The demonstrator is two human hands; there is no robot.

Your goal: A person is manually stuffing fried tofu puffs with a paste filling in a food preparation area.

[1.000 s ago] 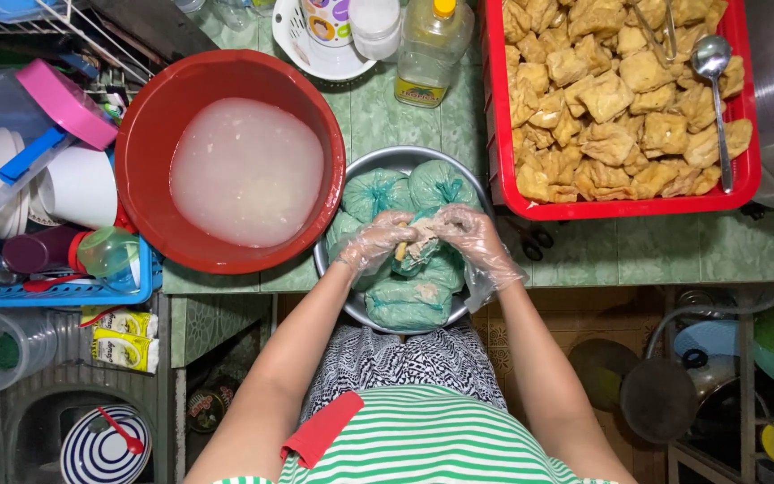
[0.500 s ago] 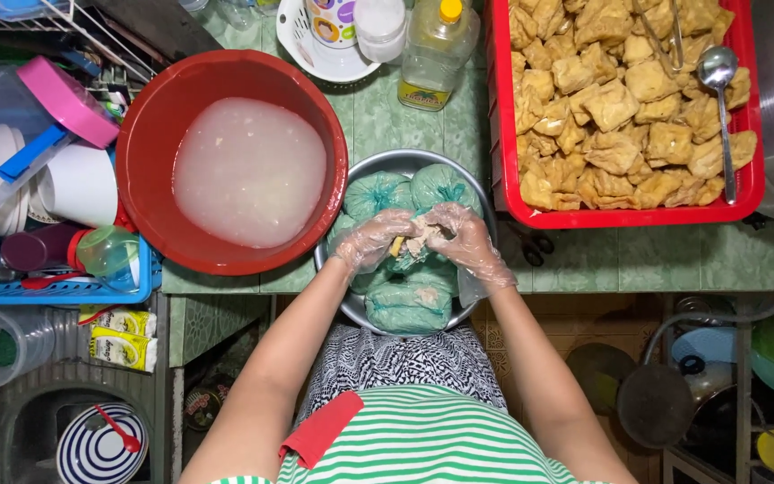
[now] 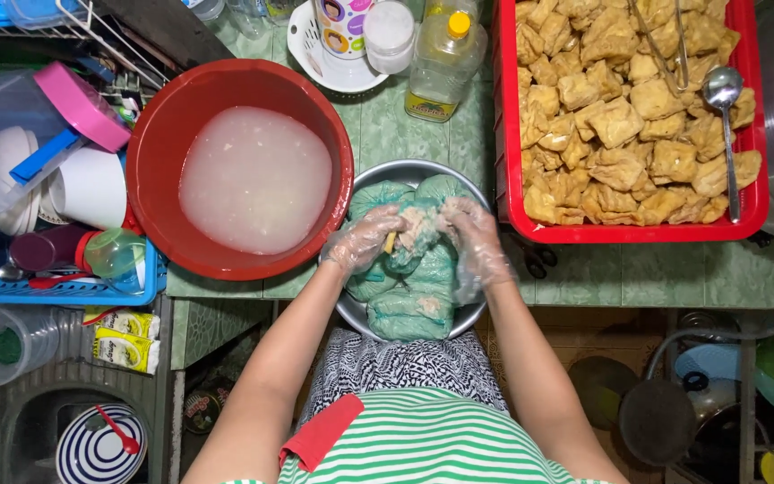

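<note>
Both my hands wear thin clear plastic gloves and meet over a metal bowl (image 3: pixel 472 318) at the counter's front edge. My left hand (image 3: pixel 365 240) and my right hand (image 3: pixel 472 242) together grip a pale lump of filling with a small tan tofu piece (image 3: pixel 416 229) between the fingers. Under them the bowl holds several green plastic bags of pale paste (image 3: pixel 409 300). A red basin (image 3: pixel 163 152) with cloudy whitish liquid stands just left of the bowl.
A red tray (image 3: pixel 512 134) of fried tofu puffs with a metal spoon (image 3: pixel 726 99) and tongs sits at right. An oil bottle (image 3: pixel 441 58) and white containers stand behind. A blue rack (image 3: pixel 64 291) of cups and boxes is at left; pots lie below right.
My hands have stayed over the bowl, drawing closer together and kneading the lump between the fingers. The view has shifted slightly.
</note>
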